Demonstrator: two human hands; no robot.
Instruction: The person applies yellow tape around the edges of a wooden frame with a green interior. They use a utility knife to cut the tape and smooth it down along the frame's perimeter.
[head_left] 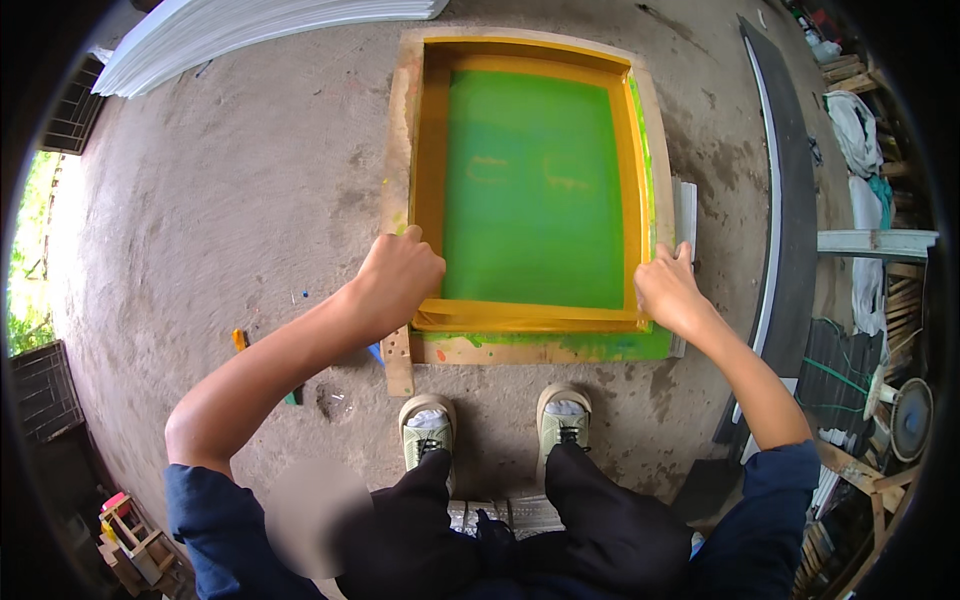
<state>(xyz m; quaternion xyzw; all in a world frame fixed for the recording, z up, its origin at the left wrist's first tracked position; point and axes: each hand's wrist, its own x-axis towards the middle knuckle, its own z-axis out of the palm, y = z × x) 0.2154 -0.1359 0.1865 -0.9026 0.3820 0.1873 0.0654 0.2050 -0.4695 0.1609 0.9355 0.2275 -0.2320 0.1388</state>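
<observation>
A yellow-taped printing frame [430, 180] with a green mesh screen [535, 190] lies flat on a paint-stained wooden board [400, 120] on the concrete floor. My left hand [400, 275] grips the frame's near left corner, fingers curled over the yellow edge. My right hand [665, 285] clasps the near right corner the same way. Both forearms reach down from above my two shoes [495, 425], which stand just short of the board's near edge. Green ink smears the board under the frame's front rail.
A stack of white sheets [260, 30] lies at the far left. A long dark board [790, 200] runs along the right, beside wooden racks with white cloth [855, 130]. A small orange tool [240, 340] lies on the floor at left. A crate [40, 390] sits at the left edge.
</observation>
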